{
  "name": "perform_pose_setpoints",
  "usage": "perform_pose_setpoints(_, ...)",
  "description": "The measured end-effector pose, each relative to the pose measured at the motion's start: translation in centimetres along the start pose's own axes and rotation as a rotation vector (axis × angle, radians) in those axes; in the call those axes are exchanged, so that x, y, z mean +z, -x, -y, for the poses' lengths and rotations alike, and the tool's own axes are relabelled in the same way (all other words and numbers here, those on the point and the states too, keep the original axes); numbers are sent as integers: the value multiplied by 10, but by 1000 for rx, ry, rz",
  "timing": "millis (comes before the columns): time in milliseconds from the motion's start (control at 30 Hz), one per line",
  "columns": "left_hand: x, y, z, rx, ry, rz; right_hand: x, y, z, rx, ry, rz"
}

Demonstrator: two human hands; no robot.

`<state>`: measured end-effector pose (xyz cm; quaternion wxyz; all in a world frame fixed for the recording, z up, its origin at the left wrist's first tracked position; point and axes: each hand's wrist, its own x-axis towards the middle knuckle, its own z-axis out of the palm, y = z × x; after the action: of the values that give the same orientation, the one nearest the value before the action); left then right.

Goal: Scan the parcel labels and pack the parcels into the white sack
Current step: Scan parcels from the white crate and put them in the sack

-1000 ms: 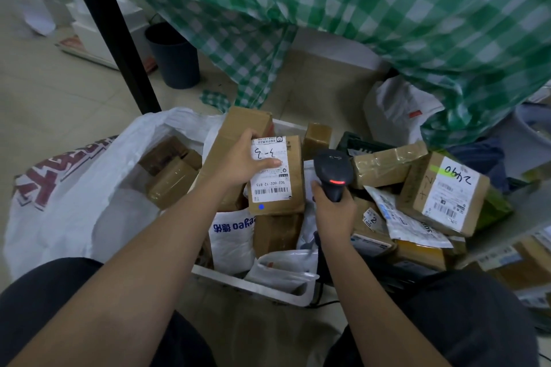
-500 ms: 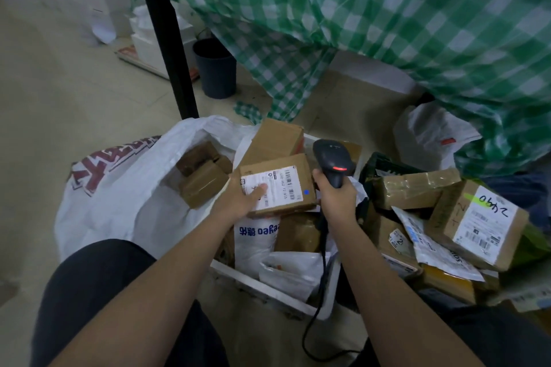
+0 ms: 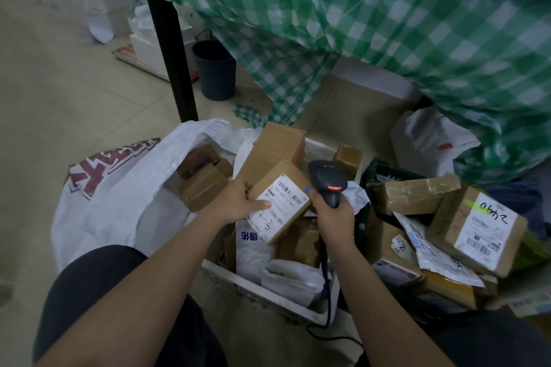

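- Left hand (image 3: pixel 238 202) gripping small cardboard parcel (image 3: pixel 280 202) by its left end, thumb lying on the white shipping label (image 3: pixel 278 207), fingers curled behind.
- Parcel held tilted, label face up, above the white crate (image 3: pixel 268 292), just right of the sack mouth.
- Right hand (image 3: pixel 335 217) wrapped round handle of black barcode scanner (image 3: pixel 328 180), red light lit on its head, head just beside parcel's right edge; black cable hanging down from the handle to the floor.
- Small blue dot on label's right corner.
- White sack (image 3: pixel 119 202) left of crate, mouth open, red print on outside, brown taped parcels (image 3: pixel 202 179) inside.
- Crate packed with more boxes and white poly mailers.
- Right of crate: heap of taped boxes, big box (image 3: pixel 477 226) with handwritten label.
- Behind: green checked cloth (image 3: pixel 387 24), black table leg (image 3: pixel 173 53), dark bin (image 3: pixel 214 68).
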<state>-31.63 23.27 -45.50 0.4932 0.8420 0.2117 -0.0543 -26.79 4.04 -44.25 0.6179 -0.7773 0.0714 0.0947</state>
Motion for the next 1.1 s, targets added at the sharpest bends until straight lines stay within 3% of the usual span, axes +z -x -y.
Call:
perform_pose_setpoints(167, 3, 19, 3, -61, 292, 157, 12, 1, 28, -55, -148, 90)
perform_pose_setpoints(333, 8, 30, 10, -149, 482, 100, 13, 1, 32, -23, -178, 60)
perform_pose_setpoints(433, 5, 30, 10, -185, 615, 147, 7, 1, 37, -31, -203, 60)
perform_pose_setpoints(667, -2, 38, -11, -137, 498, 85, -13, 7, 57, -166, -12, 58)
perform_pose_setpoints(867, -5, 42, -29, -104, 604, -75, -36, 36, 48, -130, 106, 166)
perform_pose_setpoints(1100, 2, 50, -38, -88, 600, -87, -57, 66, 36, -73, 113, 213)
